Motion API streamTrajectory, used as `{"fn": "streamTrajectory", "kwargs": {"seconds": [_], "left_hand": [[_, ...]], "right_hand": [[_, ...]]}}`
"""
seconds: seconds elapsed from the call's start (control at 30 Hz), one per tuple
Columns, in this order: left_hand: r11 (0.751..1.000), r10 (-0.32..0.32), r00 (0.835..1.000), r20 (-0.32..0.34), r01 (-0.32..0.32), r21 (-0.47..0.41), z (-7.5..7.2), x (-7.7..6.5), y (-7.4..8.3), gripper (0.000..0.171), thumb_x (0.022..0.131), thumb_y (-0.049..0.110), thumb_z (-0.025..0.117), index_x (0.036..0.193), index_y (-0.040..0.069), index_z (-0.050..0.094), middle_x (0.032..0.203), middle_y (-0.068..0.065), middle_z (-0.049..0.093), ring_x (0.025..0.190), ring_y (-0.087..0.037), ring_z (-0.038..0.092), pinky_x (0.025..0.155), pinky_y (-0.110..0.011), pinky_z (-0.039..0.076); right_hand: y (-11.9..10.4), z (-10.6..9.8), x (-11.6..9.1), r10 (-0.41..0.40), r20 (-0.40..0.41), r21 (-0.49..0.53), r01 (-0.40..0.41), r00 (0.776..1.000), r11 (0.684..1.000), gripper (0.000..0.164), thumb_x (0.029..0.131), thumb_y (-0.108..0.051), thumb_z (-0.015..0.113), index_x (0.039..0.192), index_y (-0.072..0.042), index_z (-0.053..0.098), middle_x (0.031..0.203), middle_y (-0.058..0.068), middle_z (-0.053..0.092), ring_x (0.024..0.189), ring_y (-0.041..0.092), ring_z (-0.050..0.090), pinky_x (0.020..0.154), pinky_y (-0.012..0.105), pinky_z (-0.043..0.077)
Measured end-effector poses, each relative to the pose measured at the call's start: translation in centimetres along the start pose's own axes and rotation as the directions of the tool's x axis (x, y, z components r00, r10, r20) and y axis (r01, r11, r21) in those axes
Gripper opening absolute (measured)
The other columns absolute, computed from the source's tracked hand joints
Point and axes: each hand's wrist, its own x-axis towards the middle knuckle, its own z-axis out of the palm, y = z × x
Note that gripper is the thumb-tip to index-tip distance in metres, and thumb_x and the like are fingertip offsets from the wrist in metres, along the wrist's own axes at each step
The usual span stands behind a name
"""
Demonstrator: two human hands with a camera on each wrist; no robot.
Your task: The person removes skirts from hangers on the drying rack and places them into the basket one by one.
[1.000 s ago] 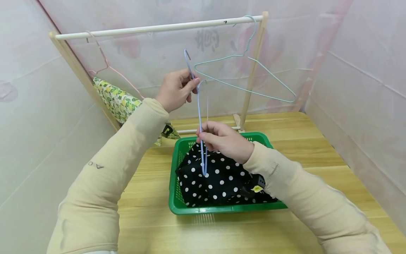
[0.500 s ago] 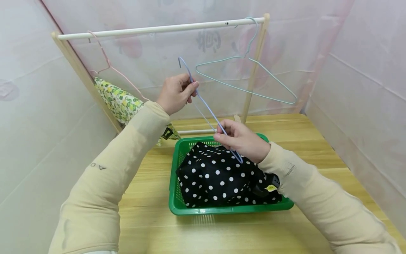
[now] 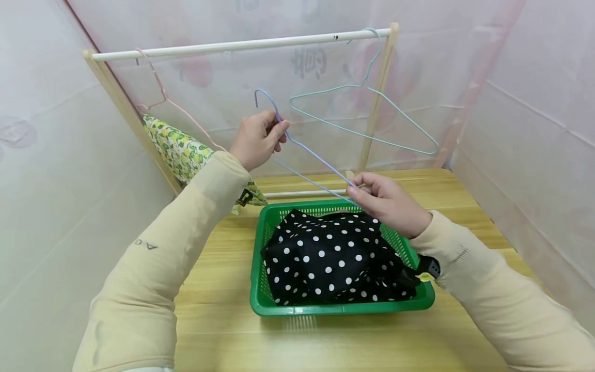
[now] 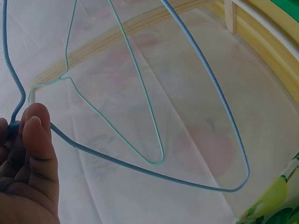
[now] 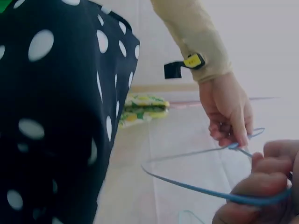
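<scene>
A blue-purple wire clothes hanger is held in the air between both hands, its hook up and to the left. My left hand pinches it at the neck just below the hook. Near one shoulder end, my right hand grips the wire, and the fingers hide that corner. Below the hands lies a black cloth with white dots, heaped in a green plastic basket. In the left wrist view the hanger's other rounded corner shows whole.
Behind stands a wooden rack with a white rail. From its left hangs a pink hanger with lemon-patterned cloth; from its right, a bare mint-green hanger. The basket sits on a wood-grain table.
The hanger has turned from nearly edge-on and upright to slanting down to the right. My right hand has moved right with its end, while my left hand keeps the neck at about the same spot.
</scene>
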Motion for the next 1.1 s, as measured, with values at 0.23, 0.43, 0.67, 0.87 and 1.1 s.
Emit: {"fn": "streamTrajectory", "kwargs": {"seconds": [0.23, 0.43, 0.67, 0.87, 1.1], "left_hand": [[0.999, -0.002, 1.000, 0.008, 0.002, -0.039, 0.5, -0.2, 0.4, 0.019, 0.101, 0.020, 0.049, 0.098, 0.003, 0.058, 0.080, -0.005, 0.062, 0.064, -0.017, 0.062, 0.060, -0.026, 0.054], [1.000, -0.005, 1.000, 0.010, 0.005, -0.021, 0.7, -0.9, 0.7, 0.021, 0.100, 0.019, 0.053, 0.113, 0.003, 0.058, 0.090, -0.003, 0.064, 0.075, -0.015, 0.063, 0.067, -0.025, 0.053], [0.998, 0.034, 0.997, 0.068, -0.037, 0.042, 0.6, -3.0, 0.3, 0.034, 0.099, 0.023, 0.056, 0.124, 0.000, 0.056, 0.108, -0.008, 0.064, 0.095, -0.014, 0.061, 0.080, -0.025, 0.052], [0.987, 0.053, 0.964, 0.260, -0.090, 0.133, 0.6, -6.0, 0.0, 0.050, 0.097, 0.036, 0.057, 0.133, 0.002, 0.051, 0.132, -0.011, 0.056, 0.117, -0.020, 0.054, 0.097, -0.033, 0.045], [0.950, 0.063, 0.896, 0.440, -0.189, 0.249, 1.3, -10.0, -0.6, 0.068, 0.094, 0.050, 0.055, 0.143, 0.005, 0.042, 0.146, -0.011, 0.043, 0.131, -0.026, 0.043, 0.108, -0.042, 0.035]], "right_hand": [[-0.5, -0.3, -0.5, -0.053, -0.083, -0.092, 0.046, 0.995, 0.995, 0.020, 0.103, -0.014, 0.044, 0.095, 0.002, 0.052, 0.056, -0.001, 0.029, 0.046, 0.018, 0.024, 0.043, 0.031, 0.022], [-0.4, -0.4, -0.6, -0.083, -0.103, -0.076, 0.075, 0.991, 0.994, 0.020, 0.104, -0.012, 0.043, 0.094, 0.004, 0.050, 0.054, 0.000, 0.028, 0.044, 0.018, 0.024, 0.042, 0.031, 0.022], [-0.4, -1.2, -0.6, -0.105, -0.121, -0.081, 0.096, 0.987, 0.992, 0.017, 0.104, -0.012, 0.043, 0.094, 0.000, 0.051, 0.055, 0.002, 0.029, 0.044, 0.019, 0.026, 0.043, 0.031, 0.025], [-0.1, -2.3, -0.9, -0.116, -0.147, -0.068, 0.107, 0.982, 0.992, 0.017, 0.104, -0.012, 0.042, 0.096, 0.000, 0.051, 0.055, 0.002, 0.029, 0.045, 0.019, 0.026, 0.045, 0.032, 0.025], [0.1, -3.5, -1.2, -0.156, -0.179, -0.050, 0.149, 0.971, 0.987, 0.016, 0.103, -0.010, 0.043, 0.095, 0.001, 0.051, 0.056, 0.002, 0.031, 0.046, 0.017, 0.025, 0.045, 0.032, 0.023]]}}
